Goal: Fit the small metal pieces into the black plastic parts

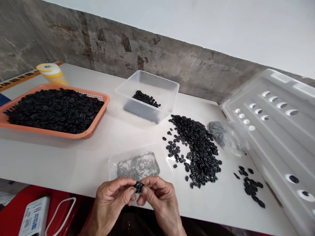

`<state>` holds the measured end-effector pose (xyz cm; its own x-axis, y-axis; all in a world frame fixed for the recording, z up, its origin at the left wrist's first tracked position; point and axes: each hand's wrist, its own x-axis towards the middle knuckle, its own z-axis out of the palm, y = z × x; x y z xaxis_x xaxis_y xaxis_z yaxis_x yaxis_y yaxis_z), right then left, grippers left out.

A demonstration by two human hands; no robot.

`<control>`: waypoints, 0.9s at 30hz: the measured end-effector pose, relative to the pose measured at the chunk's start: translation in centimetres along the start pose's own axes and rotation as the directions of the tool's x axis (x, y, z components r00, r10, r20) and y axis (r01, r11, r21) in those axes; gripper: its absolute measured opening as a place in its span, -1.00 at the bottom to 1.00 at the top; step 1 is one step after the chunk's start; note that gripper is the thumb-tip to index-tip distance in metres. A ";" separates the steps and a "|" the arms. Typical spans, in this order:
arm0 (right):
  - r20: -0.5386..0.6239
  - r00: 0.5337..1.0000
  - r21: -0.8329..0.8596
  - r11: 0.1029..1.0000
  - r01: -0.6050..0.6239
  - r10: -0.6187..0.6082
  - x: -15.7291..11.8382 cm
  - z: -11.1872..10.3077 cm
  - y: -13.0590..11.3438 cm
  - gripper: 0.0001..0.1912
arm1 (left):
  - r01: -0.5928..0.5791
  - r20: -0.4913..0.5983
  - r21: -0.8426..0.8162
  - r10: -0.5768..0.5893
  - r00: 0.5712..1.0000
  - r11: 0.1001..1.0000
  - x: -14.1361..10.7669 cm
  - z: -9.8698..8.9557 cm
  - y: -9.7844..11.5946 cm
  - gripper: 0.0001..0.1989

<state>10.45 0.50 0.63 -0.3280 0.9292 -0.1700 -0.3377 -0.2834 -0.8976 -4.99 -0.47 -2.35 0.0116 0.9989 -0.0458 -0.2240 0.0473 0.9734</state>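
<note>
A small black part (138,187) is pinched between my two hands at the table's front edge. My left hand (112,200) grips its left side with thumb and forefinger, and my right hand (159,198) grips its right side the same way. Just beyond my fingers lies a shallow clear tray (164,164) with many small metal pins (137,165). To the right of the tray spreads a large heap of black two-holed pieces (197,147). Behind the tray, a clear plastic bin (162,93) holds some small black parts (146,99).
An orange basket (91,131) full of black pieces sits at left, a yellow-lidded cup (52,73) behind it. On the right are a plastic bag (228,136), a small black pile (252,188) and a leaning white plastic panel (270,124). Below left is a red stool (14,213).
</note>
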 end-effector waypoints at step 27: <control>-0.161 0.987 0.073 0.997 0.010 0.002 -1.4 0.9 1.9 -0.59 | -0.395 0.191 0.192 0.360 0.913 0.898 0.1 0.1 1.1 -0.50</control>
<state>9.47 -1.59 -0.40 -0.1822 0.9547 -0.2354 -0.4040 -0.2910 -0.8672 -5.12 -0.30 -1.30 0.1164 0.9289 0.3517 -0.0183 -0.3520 0.9358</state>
